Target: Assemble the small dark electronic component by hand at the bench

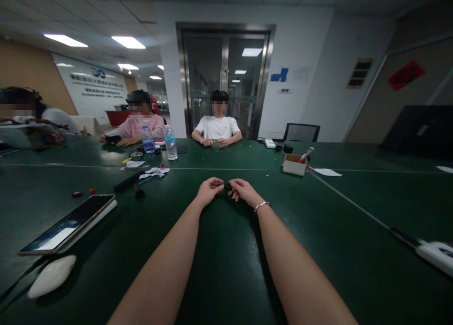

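Note:
Both arms reach forward over the dark green table. Between my hands is a small black object, too small to make out fully. My left hand pinches its left end, where a small pale or shiny part shows at the fingertips. The right end is gripped by the thumb and fingers of my right hand, which has a silver bracelet at the wrist. The hands are close together, a little above or on the table; the exact height is unclear.
At left lie a phone on a white block and a white mouse-shaped object. Bottles and paper scraps are farther back. A small box and a white power strip are right. Several people sit across.

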### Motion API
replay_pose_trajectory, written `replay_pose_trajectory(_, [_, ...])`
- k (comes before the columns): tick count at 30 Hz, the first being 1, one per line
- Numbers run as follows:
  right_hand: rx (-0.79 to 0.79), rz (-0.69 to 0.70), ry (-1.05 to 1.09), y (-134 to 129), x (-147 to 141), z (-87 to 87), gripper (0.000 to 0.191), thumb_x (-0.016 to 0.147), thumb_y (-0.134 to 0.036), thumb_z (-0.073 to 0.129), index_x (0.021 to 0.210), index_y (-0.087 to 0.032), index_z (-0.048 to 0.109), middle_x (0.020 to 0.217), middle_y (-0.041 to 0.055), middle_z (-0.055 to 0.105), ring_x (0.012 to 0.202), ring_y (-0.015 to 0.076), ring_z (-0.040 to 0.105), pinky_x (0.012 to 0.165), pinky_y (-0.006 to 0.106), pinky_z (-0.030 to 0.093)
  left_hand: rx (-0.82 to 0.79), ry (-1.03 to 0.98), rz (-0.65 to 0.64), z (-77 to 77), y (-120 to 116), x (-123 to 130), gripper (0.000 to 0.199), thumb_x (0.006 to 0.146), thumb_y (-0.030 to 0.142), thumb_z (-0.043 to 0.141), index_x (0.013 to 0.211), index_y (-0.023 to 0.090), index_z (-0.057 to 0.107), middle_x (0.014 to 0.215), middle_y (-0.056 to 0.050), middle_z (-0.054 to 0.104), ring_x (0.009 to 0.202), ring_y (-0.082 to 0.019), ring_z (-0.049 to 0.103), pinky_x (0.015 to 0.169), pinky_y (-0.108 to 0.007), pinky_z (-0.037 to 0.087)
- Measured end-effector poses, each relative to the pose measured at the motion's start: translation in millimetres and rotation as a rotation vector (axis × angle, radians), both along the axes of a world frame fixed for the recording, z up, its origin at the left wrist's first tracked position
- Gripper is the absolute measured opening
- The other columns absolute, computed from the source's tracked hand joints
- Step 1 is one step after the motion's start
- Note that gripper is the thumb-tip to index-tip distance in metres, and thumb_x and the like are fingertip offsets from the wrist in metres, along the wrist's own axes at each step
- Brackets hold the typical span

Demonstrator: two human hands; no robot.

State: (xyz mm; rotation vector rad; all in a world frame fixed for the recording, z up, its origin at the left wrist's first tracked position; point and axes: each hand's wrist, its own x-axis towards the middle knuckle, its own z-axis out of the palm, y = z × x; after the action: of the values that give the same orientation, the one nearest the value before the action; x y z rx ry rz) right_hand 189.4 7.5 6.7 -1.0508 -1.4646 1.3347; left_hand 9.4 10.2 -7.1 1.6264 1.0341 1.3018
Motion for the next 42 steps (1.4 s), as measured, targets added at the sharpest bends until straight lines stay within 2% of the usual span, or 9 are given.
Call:
replay_pose_trajectory(4, [-0.004,0.023,0.069,-2.7,1.6,2.8,0.04,0.074,-0.008,0.064,0.11,-0.016,0.048,0.085,0.0032,0.062,0.048,0.0059,0.06,0.043,0.015,0.05,0.006,0.014,0.008,-1.1,1.1,-0.6,0.026,0.068,0.023,0.069,0.092,0.015,0.064,0.094,-0.009,0.064,0.08,-0.017,0.062,0.07,-0.031,0.051])
replay_pose_trajectory(9, [-0.054,0.01,0.049,-3.1,1.3,3.4,0.023,0.084,-0.019,0.054,0.106,-0.014,0.049,0.07,0.0015,0.06,0.043,0.0065,0.058,0.039,0.015,0.048,0.015,0.017,0.011,-0.6,0.2,-0.3,0.026,0.067,0.023,0.069,0.091,0.015,0.064,0.092,-0.008,0.064,0.077,-0.016,0.062,0.07,-0.031,0.05])
replay_pose_trajectory(13, [-0.009,0.028,0.089,-2.6,1.4,2.6,0.043,0.074,-0.006,0.062,0.111,-0.019,0.046,0.084,0.0011,0.061,0.049,0.0063,0.061,0.044,0.016,0.051,0.01,0.011,0.023,1.2,-1.6,0.6,0.025,0.068,0.022,0.068,0.091,0.015,0.064,0.091,-0.008,0.064,0.073,-0.014,0.061,0.066,-0.028,0.05])
replay_pose_trajectory(18, [-0.043,0.018,0.048,-1.0,2.3,0.6,0.029,0.082,-0.02,0.058,0.109,-0.013,0.049,0.072,0.003,0.062,0.045,0.0078,0.059,0.041,0.017,0.05,0.001,0.004,0.009,3.1,-3.5,0.7,0.025,0.067,0.02,0.068,0.091,0.014,0.063,0.091,-0.007,0.063,0.074,-0.014,0.061,0.068,-0.028,0.05])
replay_pose_trajectory(23, [0.008,0.049,0.072,-1.4,2.5,0.7,0.047,0.074,-0.014,0.067,0.116,-0.018,0.049,0.087,0.0035,0.062,0.052,0.0066,0.063,0.048,0.016,0.054,0.008,-0.01,0.02,3.5,-3.6,0.2,0.027,0.067,0.024,0.07,0.091,0.014,0.064,0.091,-0.008,0.064,0.077,-0.015,0.061,0.073,-0.031,0.05])
replay_pose_trajectory(26, [-0.035,0.024,0.061,-2.0,2.1,0.9,0.031,0.083,-0.022,0.06,0.111,-0.013,0.052,0.074,0.0039,0.064,0.048,0.0076,0.061,0.045,0.016,0.052,-0.005,-0.008,0.023,3.1,-3.5,0.9,0.027,0.066,0.024,0.07,0.09,0.014,0.064,0.089,-0.008,0.065,0.077,-0.016,0.062,0.072,-0.031,0.05])
replay_pose_trajectory(29, [-0.021,0.068,0.074,-3.2,3.1,0.9,0.02,0.082,-0.017,0.06,0.101,-0.012,0.058,0.068,0.0034,0.065,0.048,0.0072,0.06,0.045,0.015,0.051,-0.019,0.004,0.021,2.2,-3.8,1.8,0.026,0.067,0.024,0.07,0.09,0.014,0.063,0.086,-0.007,0.065,0.075,-0.016,0.062,0.069,-0.029,0.05])
replay_pose_trajectory(38, [-0.008,0.075,0.144,-7.5,6.7,2.2,0.03,0.074,-0.003,0.062,0.102,-0.013,0.059,0.069,0.0008,0.064,0.056,0.0076,0.062,0.051,0.016,0.052,-0.058,0.041,0.023,3.5,-6.1,5.1,0.026,0.077,0.038,0.06,0.089,0.015,0.058,0.067,-0.002,0.062,0.056,-0.012,0.06,0.054,-0.024,0.046])
replay_pose_trajectory(42, [-0.028,0.052,0.176,-8.0,6.7,2.8,0.029,0.074,-0.002,0.06,0.101,-0.012,0.059,0.069,0.0013,0.064,0.057,0.0079,0.063,0.054,0.017,0.053,-0.067,0.043,-0.01,6.1,-7.9,5.1,0.025,0.078,0.037,0.058,0.089,0.015,0.058,0.066,-0.001,0.061,0.057,-0.011,0.059,0.054,-0.023,0.045])
